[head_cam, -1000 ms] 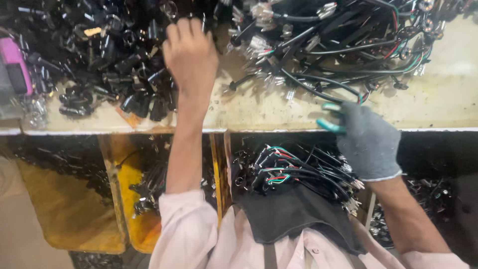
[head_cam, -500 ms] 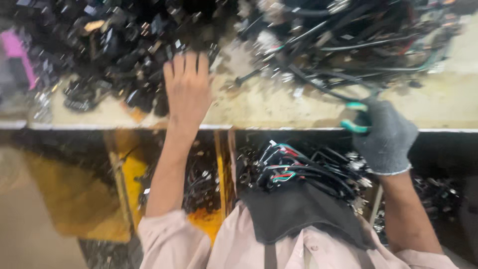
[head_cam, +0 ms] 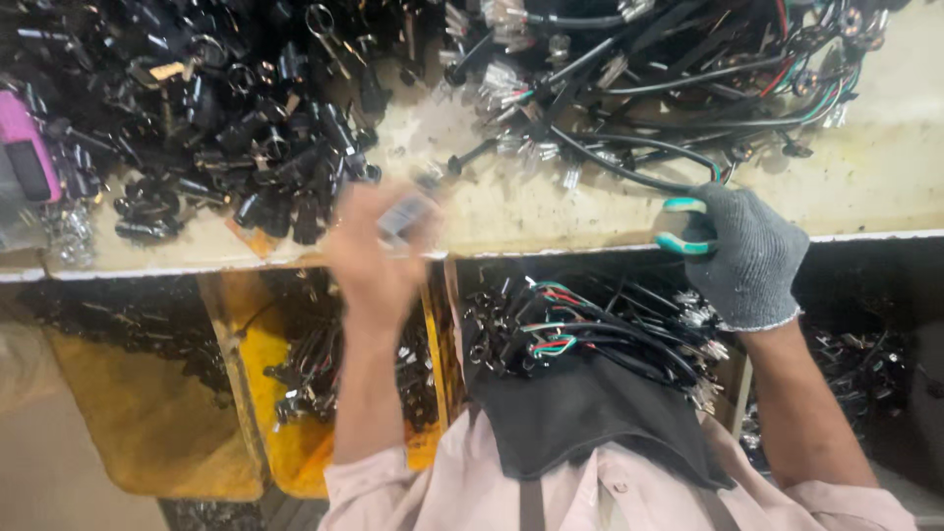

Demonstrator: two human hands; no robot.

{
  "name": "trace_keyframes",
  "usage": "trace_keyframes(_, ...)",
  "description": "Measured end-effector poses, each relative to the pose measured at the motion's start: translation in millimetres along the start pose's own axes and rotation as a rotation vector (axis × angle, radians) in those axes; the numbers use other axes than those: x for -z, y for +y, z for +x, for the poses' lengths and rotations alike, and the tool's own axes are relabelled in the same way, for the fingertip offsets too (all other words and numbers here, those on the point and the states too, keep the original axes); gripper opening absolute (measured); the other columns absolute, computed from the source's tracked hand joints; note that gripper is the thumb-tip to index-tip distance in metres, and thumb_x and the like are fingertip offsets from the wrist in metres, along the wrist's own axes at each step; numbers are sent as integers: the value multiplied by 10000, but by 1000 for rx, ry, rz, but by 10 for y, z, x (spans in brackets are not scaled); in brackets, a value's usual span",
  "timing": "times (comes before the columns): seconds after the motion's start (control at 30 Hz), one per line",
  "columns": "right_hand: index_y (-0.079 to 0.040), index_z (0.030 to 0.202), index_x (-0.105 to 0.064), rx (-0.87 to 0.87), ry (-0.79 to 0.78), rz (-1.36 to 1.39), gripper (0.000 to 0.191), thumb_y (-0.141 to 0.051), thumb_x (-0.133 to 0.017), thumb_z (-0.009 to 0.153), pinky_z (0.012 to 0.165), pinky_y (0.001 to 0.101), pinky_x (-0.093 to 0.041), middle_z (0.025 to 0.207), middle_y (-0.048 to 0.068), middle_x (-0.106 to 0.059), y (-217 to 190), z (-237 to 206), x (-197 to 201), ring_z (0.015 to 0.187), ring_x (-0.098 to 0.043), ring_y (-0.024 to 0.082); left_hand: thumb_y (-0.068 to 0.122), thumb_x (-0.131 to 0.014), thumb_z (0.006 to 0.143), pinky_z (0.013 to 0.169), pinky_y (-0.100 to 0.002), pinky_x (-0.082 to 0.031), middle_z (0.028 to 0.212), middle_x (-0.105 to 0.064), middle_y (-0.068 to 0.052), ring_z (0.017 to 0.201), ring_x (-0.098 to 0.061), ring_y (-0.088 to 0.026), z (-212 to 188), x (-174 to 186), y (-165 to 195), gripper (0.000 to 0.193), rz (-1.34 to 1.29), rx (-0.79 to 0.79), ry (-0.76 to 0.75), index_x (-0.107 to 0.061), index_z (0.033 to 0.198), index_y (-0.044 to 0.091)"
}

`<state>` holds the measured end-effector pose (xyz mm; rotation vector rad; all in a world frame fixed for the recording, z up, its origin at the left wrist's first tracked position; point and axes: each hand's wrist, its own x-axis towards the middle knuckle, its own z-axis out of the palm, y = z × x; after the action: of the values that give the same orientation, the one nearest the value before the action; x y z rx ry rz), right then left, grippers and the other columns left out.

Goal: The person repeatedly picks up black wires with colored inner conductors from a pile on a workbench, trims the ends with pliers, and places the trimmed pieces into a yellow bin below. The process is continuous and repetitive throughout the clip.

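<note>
Head view | left hand (head_cam: 379, 251) pinches small grey connector (head_cam: 405, 214) | gloved right hand (head_cam: 742, 256) grips teal-handled cutters (head_cam: 680, 224) | black parts heap (head_cam: 226, 118) behind

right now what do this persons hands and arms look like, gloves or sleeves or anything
The left hand is bare and blurred, with no glove. The right hand wears a grey knitted glove with a pale edge at the cuff. Both forearms are bare up to pale pink shirt sleeves pushed up near the elbows. No watch, ring or marking shows.
</note>
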<state>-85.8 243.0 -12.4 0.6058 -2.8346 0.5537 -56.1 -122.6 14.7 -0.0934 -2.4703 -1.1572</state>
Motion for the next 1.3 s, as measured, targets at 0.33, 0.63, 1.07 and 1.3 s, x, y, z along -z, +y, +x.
trace_keyframes(0.33,-73,1165,-656,-11,85,135,224,-110,-793,991,714,359,-530,957,124,-684,16,-87,-47,822,-696,287,202,-799,922,942,-313,-549,1035,-680,-49,1002,-666,-137,-216,-219,590,415,-1000,239,-223,-591,1268,106)
trace_keyframes(0.63,-151,1024,-680,214,-270,457,297,-269,-679,752,639,386,-483,863,58,-658,-482,60,336,724,-631,305,161,-558,1098,796,-249,-529,976,-707,-53,793,-640,-109,-544,-652,743,272,-832,426,-540,-698,1304,51)
trace_keyframes(1.07,-60,871,-582,-379,122,1733,135,-147,-643,954,560,347,-455,718,67,-569,-816,8,393,613,-527,182,167,-692,1019,835,-319,-554,1049,-705,-114,899,-712,-253,-638,-668,827,274,-675,192,-386,-656,1252,27)
trace_keyframes(1.3,-129,871,-523,-514,50,2378,165,-154,-665,951,573,337,-376,645,30,-413,-859,6,160,544,-387,152,243,-728,1030,880,-328,-578,1090,-720,-154,924,-736,-269,-759,-716,671,337,-633,82,-384,-649,1259,9)
